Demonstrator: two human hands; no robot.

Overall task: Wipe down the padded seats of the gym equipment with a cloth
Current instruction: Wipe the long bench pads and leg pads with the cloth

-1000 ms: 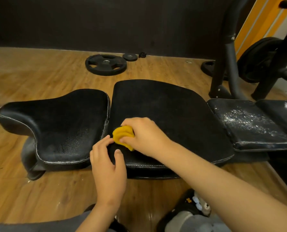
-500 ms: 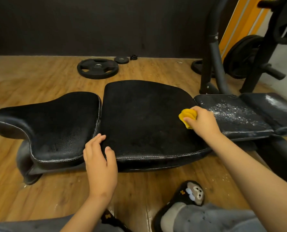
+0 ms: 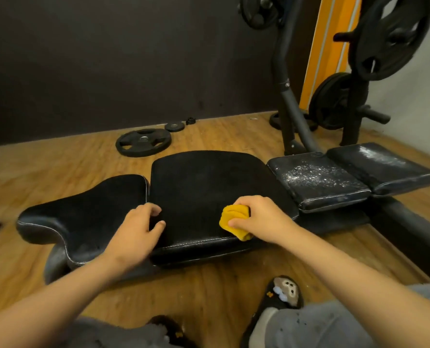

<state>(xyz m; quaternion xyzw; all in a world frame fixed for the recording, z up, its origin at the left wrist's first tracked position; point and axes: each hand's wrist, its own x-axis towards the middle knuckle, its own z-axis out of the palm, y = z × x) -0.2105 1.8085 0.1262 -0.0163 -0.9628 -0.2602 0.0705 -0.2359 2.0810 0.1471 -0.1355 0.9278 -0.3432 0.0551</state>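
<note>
Yellow bunched cloth [image 3: 234,218] sits clamped in the curled fingers of the right hand [image 3: 261,219], pressed on the near edge of the wide black padded seat [image 3: 208,182]. Left of it, the left hand [image 3: 136,234] rests loosely bent, holding nothing, across the seam beside the curved black pad [image 3: 90,209].

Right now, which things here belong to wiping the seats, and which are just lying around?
Job: yellow cloth, held by the right hand; left hand, resting at the seam; middle pad; left seat pad; speckled pad; far-right pad.
Lying about: large weight plate and small plate on the floor; racked plates.
</note>
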